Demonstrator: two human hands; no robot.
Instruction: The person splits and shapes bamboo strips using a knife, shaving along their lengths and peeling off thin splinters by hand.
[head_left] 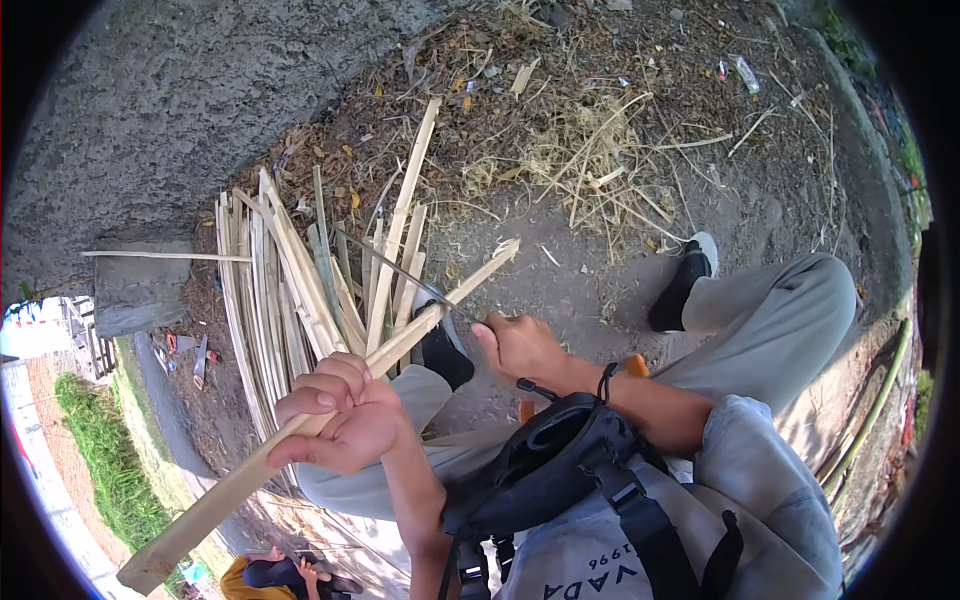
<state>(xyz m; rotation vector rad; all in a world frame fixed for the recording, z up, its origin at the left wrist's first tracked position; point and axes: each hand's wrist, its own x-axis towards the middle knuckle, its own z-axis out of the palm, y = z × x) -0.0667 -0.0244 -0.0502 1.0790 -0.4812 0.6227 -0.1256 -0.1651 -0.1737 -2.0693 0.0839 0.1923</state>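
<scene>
My left hand (pixel 345 412) is closed around the middle of a long, pale bamboo strip (pixel 195 510). The strip runs slantwise, from a broad squared end at the lower left to a frayed far end near the middle of the view. Beside that far part, my right hand (pixel 522 345) grips a knife whose long, narrow, dark blade (pixel 395 265) crosses the strip and points up to the left. Fingers hide the knife's handle. Where blade and strip cross, I cannot tell how deep the edge sits.
Several split strips (pixel 262 300) lie in a pile to the left, beside a rough grey wall (pixel 180 110). Shavings (pixel 590 150) cover the ground ahead. My shoes (pixel 690 280) stand apart. A black bag (pixel 560 450) hangs at my front. Another person (pixel 275 578) sits at lower left.
</scene>
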